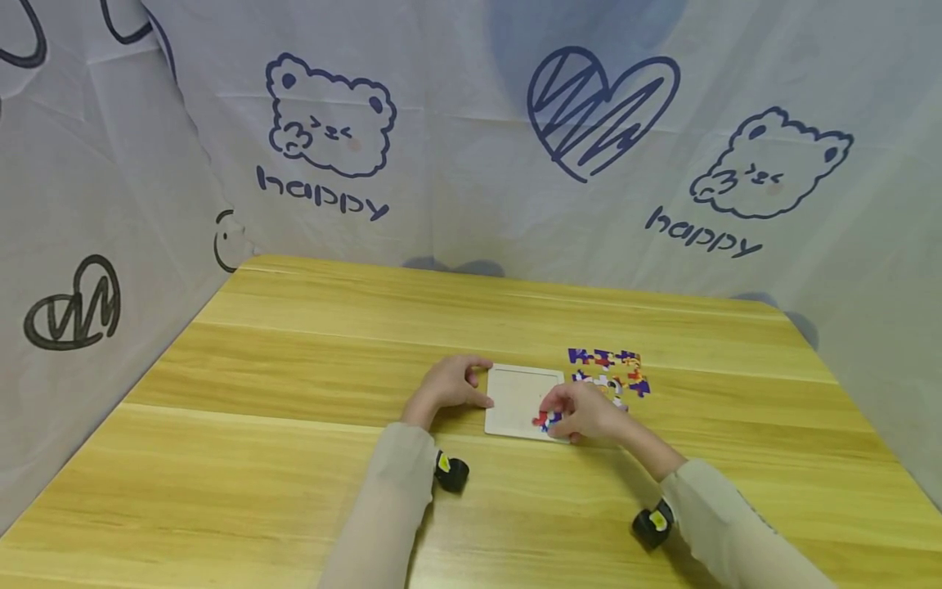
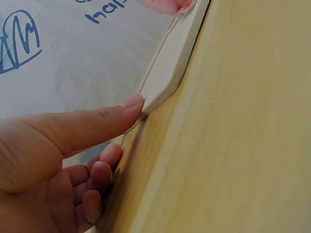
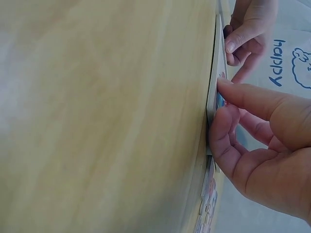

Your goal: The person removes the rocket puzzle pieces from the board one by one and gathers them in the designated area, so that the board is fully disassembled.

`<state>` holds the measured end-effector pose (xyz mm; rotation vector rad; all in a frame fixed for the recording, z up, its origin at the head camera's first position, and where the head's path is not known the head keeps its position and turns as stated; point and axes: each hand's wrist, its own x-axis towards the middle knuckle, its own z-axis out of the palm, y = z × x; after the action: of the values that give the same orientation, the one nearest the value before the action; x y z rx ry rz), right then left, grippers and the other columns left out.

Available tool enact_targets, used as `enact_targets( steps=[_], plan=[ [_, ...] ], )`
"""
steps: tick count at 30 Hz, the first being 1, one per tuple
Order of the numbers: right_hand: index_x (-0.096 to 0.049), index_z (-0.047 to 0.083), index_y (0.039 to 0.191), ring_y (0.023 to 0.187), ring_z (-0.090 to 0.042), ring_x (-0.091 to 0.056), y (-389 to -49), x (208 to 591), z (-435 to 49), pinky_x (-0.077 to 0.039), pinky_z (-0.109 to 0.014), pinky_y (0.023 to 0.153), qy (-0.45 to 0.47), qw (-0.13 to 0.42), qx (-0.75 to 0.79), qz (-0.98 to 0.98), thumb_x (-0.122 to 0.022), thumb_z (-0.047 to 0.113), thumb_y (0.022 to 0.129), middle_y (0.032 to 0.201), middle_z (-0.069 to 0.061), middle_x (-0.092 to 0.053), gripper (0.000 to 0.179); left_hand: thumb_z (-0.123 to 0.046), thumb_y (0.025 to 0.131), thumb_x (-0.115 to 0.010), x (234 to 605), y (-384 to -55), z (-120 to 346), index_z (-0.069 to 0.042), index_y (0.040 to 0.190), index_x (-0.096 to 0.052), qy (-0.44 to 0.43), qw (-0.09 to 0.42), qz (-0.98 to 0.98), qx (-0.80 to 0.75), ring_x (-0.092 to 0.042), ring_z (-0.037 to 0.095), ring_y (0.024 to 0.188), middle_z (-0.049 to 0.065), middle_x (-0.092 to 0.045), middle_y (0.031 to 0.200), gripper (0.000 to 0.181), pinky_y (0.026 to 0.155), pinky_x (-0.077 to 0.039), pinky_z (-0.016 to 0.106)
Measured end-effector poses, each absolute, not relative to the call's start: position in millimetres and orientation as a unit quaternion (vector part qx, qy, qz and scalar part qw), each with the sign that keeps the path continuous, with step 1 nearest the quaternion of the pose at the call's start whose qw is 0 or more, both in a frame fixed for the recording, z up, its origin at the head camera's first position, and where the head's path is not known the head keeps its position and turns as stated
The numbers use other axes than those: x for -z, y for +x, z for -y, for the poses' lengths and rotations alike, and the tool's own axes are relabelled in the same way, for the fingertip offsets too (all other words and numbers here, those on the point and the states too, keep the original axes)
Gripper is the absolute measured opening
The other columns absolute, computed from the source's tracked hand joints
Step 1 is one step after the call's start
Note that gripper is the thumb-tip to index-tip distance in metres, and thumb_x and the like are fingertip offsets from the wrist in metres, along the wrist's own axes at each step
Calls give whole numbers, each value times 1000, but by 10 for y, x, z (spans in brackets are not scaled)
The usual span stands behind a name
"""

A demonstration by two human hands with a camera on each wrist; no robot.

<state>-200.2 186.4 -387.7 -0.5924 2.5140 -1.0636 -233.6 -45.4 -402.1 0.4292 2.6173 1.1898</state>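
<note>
A pale square puzzle tray [image 1: 515,401] with a raised rim lies flat on the table. My left hand [image 1: 449,383] rests against its left edge, thumb and index finger spread along the rim. In the left wrist view that thumb [image 2: 116,116] lies straight at the tray's corner, the other fingers bent beside it. Over the tray's lower right corner, my right hand [image 1: 585,413] pinches a red, blue and white jigsaw piece [image 1: 544,420], partly hidden by the fingers. The right wrist view shows its thumb [image 3: 252,99] and bent index finger close at the tray's edge.
More jigsaw pieces [image 1: 633,372], purple, red and orange, lie to the right of the tray, some behind my right hand. The wooden table [image 1: 294,368] runs back to a white printed cloth [image 1: 456,164]. A dark camera sits at each wrist.
</note>
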Motion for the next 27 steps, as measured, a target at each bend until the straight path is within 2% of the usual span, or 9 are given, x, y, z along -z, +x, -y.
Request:
enact_targets(
  steps=[14, 27],
  plan=[
    [-54, 1, 85, 53, -13, -45, -2003, 3909, -1882, -41, -24, 42, -242, 147, 375, -883, -70, -4, 70, 74, -5, -50, 22, -15, 68, -78, 4017, -2334, 457, -8, 121, -56, 145, 122, -893, -409, -40, 13, 62, -1, -47, 70, 58, 60, -33, 25],
    [-57, -2, 90, 54, -14, -46, -2019, 3945, -1944, -40, -23, 44, -221, 158, 432, -860, -59, 0, 83, 73, -5, -54, 8, -16, 68, -78, 4016, -2336, 461, -8, 121, -56, 147, 116, -896, -403, -40, 13, 62, -1, -47, 70, 57, 61, -33, 26]
  ],
)
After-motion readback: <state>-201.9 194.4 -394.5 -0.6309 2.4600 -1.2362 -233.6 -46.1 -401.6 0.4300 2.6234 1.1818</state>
